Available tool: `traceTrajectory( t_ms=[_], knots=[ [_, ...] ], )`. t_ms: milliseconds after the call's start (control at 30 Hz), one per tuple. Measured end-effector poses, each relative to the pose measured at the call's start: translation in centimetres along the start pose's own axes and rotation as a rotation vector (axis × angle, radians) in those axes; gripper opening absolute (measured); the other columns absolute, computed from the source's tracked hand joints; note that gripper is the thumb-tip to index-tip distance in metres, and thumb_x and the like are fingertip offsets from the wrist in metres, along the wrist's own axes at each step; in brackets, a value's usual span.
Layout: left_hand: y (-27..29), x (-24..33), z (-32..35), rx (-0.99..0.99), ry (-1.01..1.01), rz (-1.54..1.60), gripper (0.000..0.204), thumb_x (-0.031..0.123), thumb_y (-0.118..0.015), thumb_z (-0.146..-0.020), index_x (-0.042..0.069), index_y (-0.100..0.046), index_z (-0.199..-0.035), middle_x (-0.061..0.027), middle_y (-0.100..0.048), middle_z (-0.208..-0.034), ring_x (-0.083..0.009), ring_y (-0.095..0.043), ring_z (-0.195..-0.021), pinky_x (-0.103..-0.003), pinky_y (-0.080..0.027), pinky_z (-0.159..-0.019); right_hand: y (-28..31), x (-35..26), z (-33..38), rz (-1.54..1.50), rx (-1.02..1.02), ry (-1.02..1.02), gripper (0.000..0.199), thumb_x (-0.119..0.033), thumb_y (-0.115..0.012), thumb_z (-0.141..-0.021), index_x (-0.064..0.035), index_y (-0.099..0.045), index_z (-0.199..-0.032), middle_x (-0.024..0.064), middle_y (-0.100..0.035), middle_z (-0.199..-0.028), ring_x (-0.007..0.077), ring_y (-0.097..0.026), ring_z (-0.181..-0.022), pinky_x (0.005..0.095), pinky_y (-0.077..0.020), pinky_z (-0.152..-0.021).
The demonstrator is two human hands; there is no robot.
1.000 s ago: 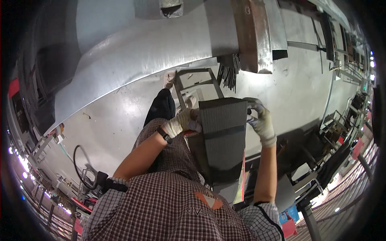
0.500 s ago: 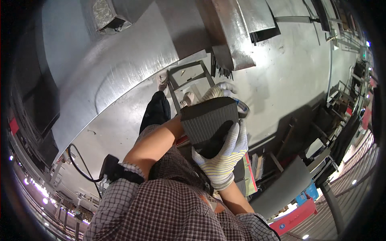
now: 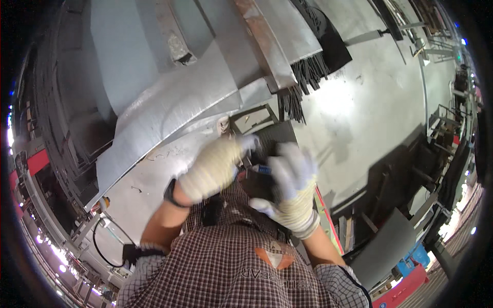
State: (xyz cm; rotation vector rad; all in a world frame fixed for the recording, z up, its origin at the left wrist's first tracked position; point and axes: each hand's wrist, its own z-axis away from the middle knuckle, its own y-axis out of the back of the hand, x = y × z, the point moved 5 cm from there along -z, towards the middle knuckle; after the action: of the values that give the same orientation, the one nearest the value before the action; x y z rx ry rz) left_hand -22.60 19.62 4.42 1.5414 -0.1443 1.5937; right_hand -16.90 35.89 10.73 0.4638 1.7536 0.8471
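A black ribbed block (image 3: 275, 137), like a stack of thin strips, is in front of my body between both gloved hands. My right hand (image 3: 295, 192), in a white and yellow knit glove, curves round its right side, thumb below and fingers above. My left hand (image 3: 213, 167), in the same kind of glove, has its fingertips at the block's left edge. Motion smears those fingers, so what they hold is unclear. A small blue thing (image 3: 263, 169) shows against the dark block between the hands; its kind cannot be made out.
A large grey sheet-covered table (image 3: 169, 97) curves across the far left. Bundles of black strips (image 3: 292, 105) hang over its right end. A dark frame (image 3: 251, 118) stands on the floor beyond my hands. Dark panels (image 3: 377, 246) and a red bar (image 3: 403, 287) are at right.
My left hand has come from behind the block to its left side, and the blue thing now shows between the hands. The block sits farther away and lower. My view has shifted.
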Motion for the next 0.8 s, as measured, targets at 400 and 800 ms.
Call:
traceTrajectory(
  t_ms=[400, 800],
  knots=[
    [-5.3, -3.8, -10.2, -0.223, -0.052, 0.355, 0.032, 0.033, -0.066, -0.1, 0.004, -0.067, -0.115, -0.009, -0.07, -0.104, -0.0176, -0.065, -0.1, -0.032, -0.051, -0.091, 2.5, 12.8, -3.6, 0.093, -0.568, -0.171, 0.017, -0.032, -0.071, -0.086, -0.0151, -0.075, -0.09, 0.0107, -0.07, -0.078, 0.032, -0.07, -0.075, 0.044, -0.055, -0.067],
    [0.0, -3.1, -3.0, 0.493, 0.166, 0.486, 0.074, 0.02, -0.084, -0.085, 0.004, -0.045, -0.146, -0.0127, -0.06, -0.135, -0.0263, -0.059, -0.125, -0.039, -0.047, -0.108, 3.1, 16.5, -13.0, 0.343, -0.088, 0.073, 0.074, -0.004, -0.063, -0.085, -0.0093, -0.039, -0.155, 0.0197, -0.067, -0.117, 0.0404, -0.061, -0.113, 0.0478, -0.0472, -0.099]
  ],
)
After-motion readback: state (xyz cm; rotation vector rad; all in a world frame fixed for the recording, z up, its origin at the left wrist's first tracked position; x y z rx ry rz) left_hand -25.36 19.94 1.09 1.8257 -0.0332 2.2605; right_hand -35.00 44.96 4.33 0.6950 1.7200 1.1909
